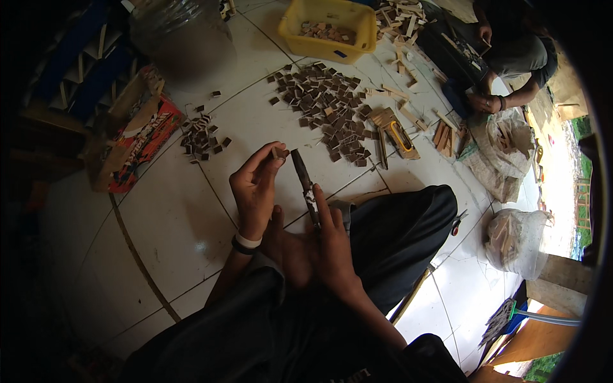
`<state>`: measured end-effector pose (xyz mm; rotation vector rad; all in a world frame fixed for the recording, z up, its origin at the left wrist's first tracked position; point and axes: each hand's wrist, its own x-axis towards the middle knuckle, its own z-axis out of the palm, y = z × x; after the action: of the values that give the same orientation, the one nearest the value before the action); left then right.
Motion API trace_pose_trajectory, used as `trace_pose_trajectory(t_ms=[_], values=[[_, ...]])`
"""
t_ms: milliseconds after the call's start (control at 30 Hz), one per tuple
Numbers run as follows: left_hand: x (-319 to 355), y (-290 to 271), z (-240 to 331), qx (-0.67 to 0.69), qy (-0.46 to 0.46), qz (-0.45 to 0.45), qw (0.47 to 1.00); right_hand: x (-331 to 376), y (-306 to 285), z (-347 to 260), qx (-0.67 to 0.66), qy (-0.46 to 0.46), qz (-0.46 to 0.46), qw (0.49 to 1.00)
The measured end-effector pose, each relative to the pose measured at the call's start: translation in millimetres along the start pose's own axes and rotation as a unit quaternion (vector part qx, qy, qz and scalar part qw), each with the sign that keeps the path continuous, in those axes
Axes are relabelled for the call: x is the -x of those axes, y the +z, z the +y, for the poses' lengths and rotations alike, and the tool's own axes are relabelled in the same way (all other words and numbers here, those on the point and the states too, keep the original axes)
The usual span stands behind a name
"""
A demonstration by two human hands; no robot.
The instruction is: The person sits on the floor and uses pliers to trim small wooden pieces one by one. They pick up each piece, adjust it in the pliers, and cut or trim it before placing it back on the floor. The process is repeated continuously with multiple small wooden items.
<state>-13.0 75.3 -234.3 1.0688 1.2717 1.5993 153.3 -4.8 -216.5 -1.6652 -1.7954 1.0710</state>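
Note:
My left hand [255, 188], with a white band and a dark band at its wrist, pinches a small brown square tile [279, 153] between thumb and fingertips. Close beside it, my right hand [332, 239] grips a dark tapered hand tool [302, 175], its narrow end upward near the tile. Black and white patches mark the tool's grip; its exact kind is unclear. Beyond my hands a wide pile of similar dark tiles [332, 105] covers the floor. Left of it lies a smaller heap of tiles [203, 137].
A yellow tub [290, 41] holds more small pieces. To the left stands a red and black printed carton [147, 143]. A yellow-handled cutter [401, 137] lies on a wood piece. At right are a white sack [491, 153], scissors [456, 225] and a co-worker's hand [485, 102].

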Motion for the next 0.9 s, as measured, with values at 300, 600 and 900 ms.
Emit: trace_pose_trajectory(t_ms=[300,600,900], values=[[-9.7,-22.2,8.0,0.050,-0.143,-0.020,0.988,-8.1,-31.7,21.6,-0.126,-0.051,-0.050,0.990],[-10.1,-21.5,21.8,0.088,-0.158,-0.058,0.982,-7.6,-29.0,28.1,-0.131,-0.106,-0.104,0.980],[-9.1,-19.9,27.1,0.081,-0.161,-0.055,0.982,-8.5,-27.0,29.8,-0.192,-0.122,-0.114,0.967]])
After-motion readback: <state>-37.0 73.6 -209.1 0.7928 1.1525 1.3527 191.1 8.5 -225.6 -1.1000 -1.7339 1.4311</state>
